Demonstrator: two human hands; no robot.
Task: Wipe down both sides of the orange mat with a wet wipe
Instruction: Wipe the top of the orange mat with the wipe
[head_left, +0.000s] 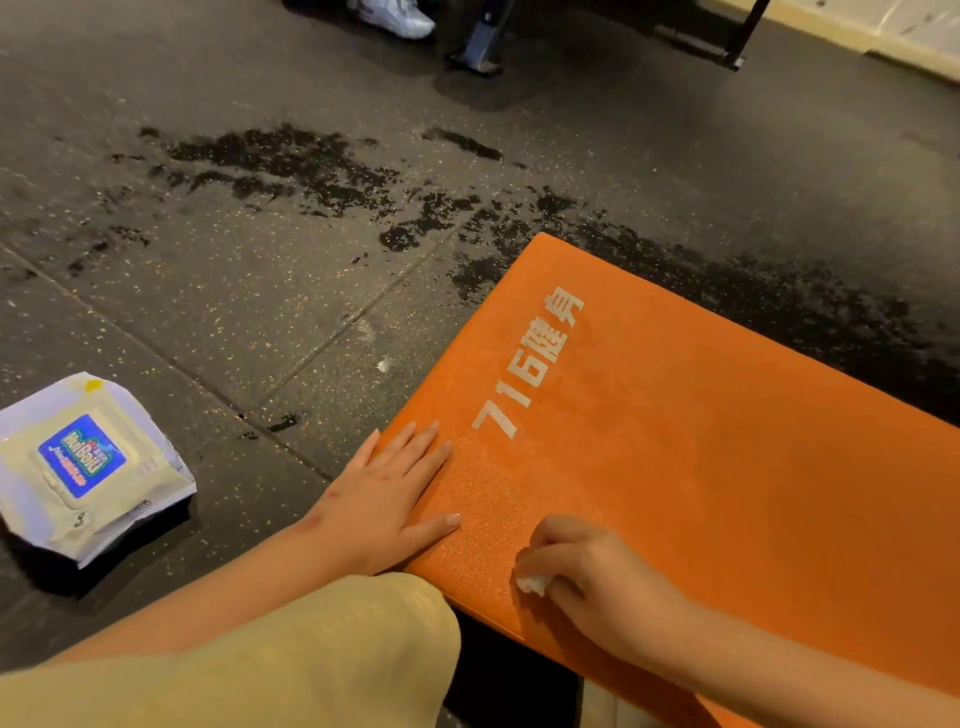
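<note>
Pressure wants to be even here: the right hand (597, 577) has its fingers (550, 540) curled round a bunched white wet wipe (530, 583) and presses it onto the orange mat (727, 493). By the look of it the top face is being wiped near its corner, so overlapping strokes running away from the fingers toward the white lettering (530, 358) beyond them would cover it without gaps. Refolding the wad to a fresh face would help, since only a small tuft shows beside the knuckles. The left hand (384, 493) lies just left of the wipe, fingers straight, palm down on the mat's corner, which should stop the mat sliding. The mat lies under both hands on the floor (260, 286), a thick slab with rounded edges and a fine pebbled, leather-like skin. The floor is dark speckled rubber with damp-looking blotches (291, 166) far ahead of the fingers. A crinkled soft plastic pack of wipes (88, 467) lies well left of the left hand.
</note>
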